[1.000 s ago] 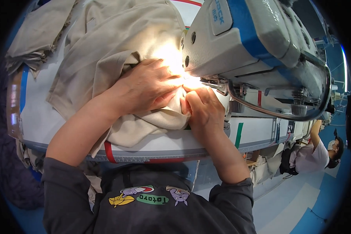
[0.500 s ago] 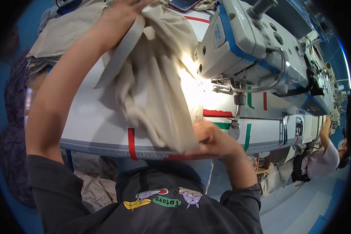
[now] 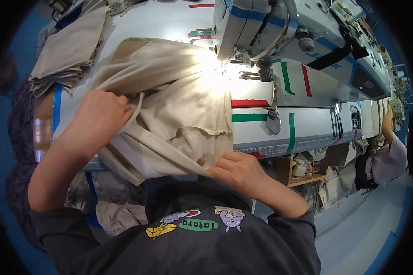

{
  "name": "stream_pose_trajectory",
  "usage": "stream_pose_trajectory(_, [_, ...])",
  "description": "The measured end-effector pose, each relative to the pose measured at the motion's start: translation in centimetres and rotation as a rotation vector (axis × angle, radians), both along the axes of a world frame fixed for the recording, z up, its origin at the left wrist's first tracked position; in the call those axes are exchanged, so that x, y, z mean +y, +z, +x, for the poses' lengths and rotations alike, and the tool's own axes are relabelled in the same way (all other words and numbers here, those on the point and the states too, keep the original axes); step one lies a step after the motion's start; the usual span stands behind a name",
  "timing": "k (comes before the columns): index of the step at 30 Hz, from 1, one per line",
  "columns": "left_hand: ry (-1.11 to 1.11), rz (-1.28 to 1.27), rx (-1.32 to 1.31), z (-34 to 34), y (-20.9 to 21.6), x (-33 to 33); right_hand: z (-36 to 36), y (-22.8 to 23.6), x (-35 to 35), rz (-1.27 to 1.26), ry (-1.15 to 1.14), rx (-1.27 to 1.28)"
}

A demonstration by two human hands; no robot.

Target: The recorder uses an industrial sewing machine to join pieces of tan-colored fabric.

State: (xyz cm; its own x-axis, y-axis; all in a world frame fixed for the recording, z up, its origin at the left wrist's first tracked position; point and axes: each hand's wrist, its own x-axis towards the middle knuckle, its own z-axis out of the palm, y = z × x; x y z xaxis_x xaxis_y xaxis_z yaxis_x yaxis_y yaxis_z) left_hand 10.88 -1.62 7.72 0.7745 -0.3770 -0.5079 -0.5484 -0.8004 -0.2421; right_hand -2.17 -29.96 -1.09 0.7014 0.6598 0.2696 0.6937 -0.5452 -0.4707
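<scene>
A large piece of beige fabric (image 3: 170, 105) lies bunched and folded over the white sewing table, its near part hanging past the front edge. Its far right side reaches the needle area of a white and blue sewing machine (image 3: 245, 27), under a bright lamp glow. My left hand (image 3: 103, 112) is closed on a raised fold at the cloth's left side; the thumb is partly hidden. At the table's front edge, my right hand (image 3: 237, 169) pinches the cloth's near right corner. Between my hands the fabric forms loose creases.
A stack of beige fabric pieces (image 3: 66, 57) lies at the far left. Red and green tape strips (image 3: 285, 78) mark the table, and a ruler strip (image 3: 307, 144) runs along its front edge. Below sits a wooden box (image 3: 307, 172) of small items. Another person (image 3: 387, 160) is at far right.
My left hand has come down and nearer from the far edge. The fabric, earlier held up lengthwise, now spreads across the table toward the needle. The view has shifted.
</scene>
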Motion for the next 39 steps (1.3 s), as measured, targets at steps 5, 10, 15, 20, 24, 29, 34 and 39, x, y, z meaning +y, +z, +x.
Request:
stream_pose_trajectory(5, [-0.441,-0.885,-0.186,-4.2,-1.6,-5.1,-1.7,-0.5,1.6,-0.108,0.054,-0.035])
stream_pose_trajectory(10, [0.07,-0.945,0.211,-6.7,-7.3,-10.8,-3.3,0.1,1.8,-0.107,-0.008,-0.117])
stream_pose_trajectory(15, [0.097,-1.078,-0.001,-8.3,-10.2,-10.9,-1.5,1.4,0.4,0.298,-0.169,0.092])
stream_pose_trajectory(20, [-0.017,-1.183,-0.06,-8.7,-10.4,-11.3,4.7,0.2,0.2,0.009,-0.695,0.126])
stream_pose_trajectory(24, [-0.076,-1.221,-0.027,-8.0,-10.3,-10.1,4.5,-0.6,1.2,-0.189,-0.71,0.083])
stream_pose_trajectory(29, [-0.359,-1.135,-0.346,-2.8,-10.8,-9.5,2.5,-0.7,1.5,-0.182,-0.71,-0.05])
stream_pose_trajectory(34, [-0.404,-1.138,-0.368,-3.2,-11.9,-10.0,1.6,-1.2,1.4,-0.153,-0.596,-0.102])
stream_pose_trajectory(39, [-0.406,-1.188,-0.216,-2.2,-11.8,-9.6,2.6,-1.4,0.6,-0.029,-0.431,-0.218])
